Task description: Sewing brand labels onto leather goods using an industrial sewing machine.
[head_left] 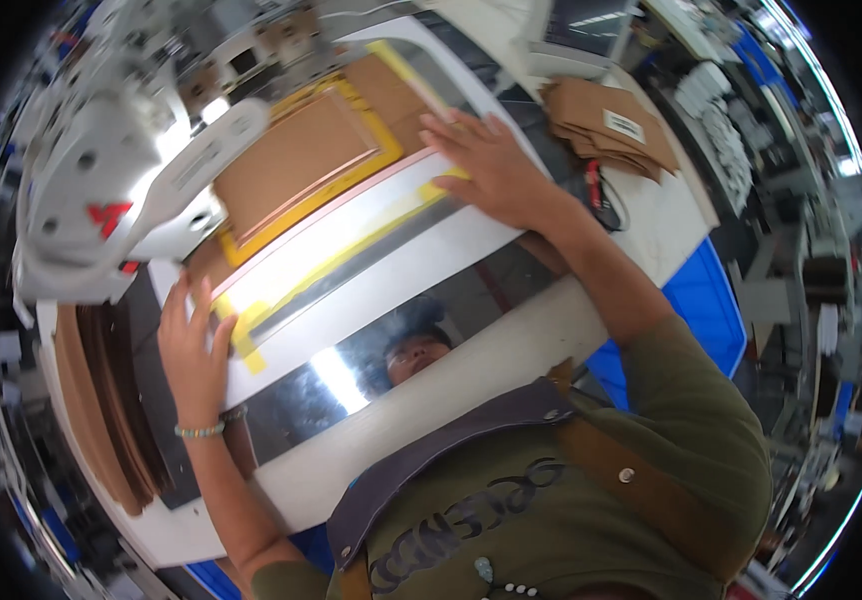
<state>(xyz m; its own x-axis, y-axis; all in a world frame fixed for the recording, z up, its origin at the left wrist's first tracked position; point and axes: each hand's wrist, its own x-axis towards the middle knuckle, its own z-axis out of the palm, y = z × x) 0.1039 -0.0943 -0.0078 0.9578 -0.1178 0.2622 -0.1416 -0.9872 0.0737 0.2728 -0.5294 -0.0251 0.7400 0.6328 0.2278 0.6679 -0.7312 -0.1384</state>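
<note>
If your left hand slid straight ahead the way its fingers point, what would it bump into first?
Probably the big white machine: the left hand points toward its lower part. I can't tell the height, so it might slip underneath.

The person wears an olive T-shirt (551,545), brown strap (641,495), beaded bracelet (199,432).

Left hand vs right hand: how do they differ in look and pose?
Wrist: the left hand has a beaded bracelet below it; no bracelet shows by the right hand.
Direction: the left hand's fingers point mostly upward in the picture; the right hand's slant to the upper left.
Place: the left hand is by the left end of the brown sheet's near edge, the right hand by its right end.
Shared: both bare, backs up.
</note>
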